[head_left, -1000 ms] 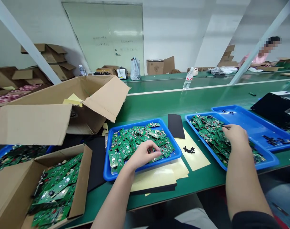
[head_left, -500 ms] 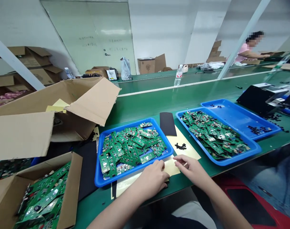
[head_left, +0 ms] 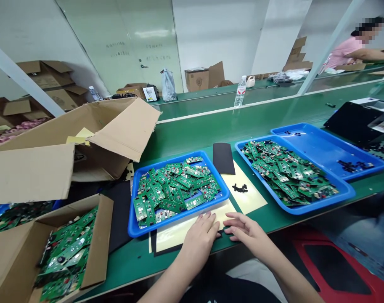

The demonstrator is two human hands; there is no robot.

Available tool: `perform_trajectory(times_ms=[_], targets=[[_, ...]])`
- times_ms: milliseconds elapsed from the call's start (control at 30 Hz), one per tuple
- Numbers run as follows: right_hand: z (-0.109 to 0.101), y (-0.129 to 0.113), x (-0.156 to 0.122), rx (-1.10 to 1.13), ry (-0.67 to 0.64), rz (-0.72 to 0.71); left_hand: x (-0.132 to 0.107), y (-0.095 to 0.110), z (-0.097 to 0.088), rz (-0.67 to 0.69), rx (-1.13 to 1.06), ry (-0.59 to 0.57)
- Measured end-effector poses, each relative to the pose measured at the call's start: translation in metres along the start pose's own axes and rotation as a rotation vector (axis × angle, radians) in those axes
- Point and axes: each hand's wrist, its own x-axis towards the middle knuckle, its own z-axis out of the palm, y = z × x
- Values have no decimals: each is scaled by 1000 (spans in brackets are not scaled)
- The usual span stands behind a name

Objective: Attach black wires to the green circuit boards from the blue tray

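Two bare hands meet at the near edge of a green bench (head_left: 122,271), just in front of a blue tray (head_left: 135,230) heaped with circuit boards (head_left: 176,185). The left hand (head_left: 200,233) lies palm down, fingers nearly straight and slightly spread, on a pale yellow sheet (head_left: 173,235) with a black sheet (head_left: 168,252) showing under its edge. Laid flat like that, it seems to press the paper steady rather than grasp it, and no object shows in its grip. The right hand (head_left: 247,230) sits just beside it, fingers loosely bent, thumb side toward the left hand; whether anything small is pinched in the fingertips cannot be told, as they overlap the sheets' dark edge.

The near tray sits over the back of the yellow sheet, which probably helps pin it and puts the boards within easy reach. Beyond the right hand, a small cluster of black pieces (head_left: 240,188) lies on another yellow sheet (head_left: 253,200), whose plain, pale surface makes them easy to spot. A second tray (head_left: 300,209) of boards stands to the right, its raised rim likely stopping the loose pile from sliding. On the left, an open carton (head_left: 106,235) holds more boards, contained by its walls.
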Motion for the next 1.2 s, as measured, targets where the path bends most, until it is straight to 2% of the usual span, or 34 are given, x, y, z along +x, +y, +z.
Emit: perform_trajectory(times_ms=[167,333,667,1033,1200], targets=[[-8,-2,-1,159,-80,78,5,-3,-5,112,47,42],[-8,0,1,152,-89,78,11,-4,-10,179,73,87],[8,-12,32,-107,-167,-33,17,-3,-14,151,36,137],[4,-20,38,-112,-261,39,10,-2,-13,53,-35,142],[5,-19,41,-119,-263,60,7,-4,-13,99,-53,131]])
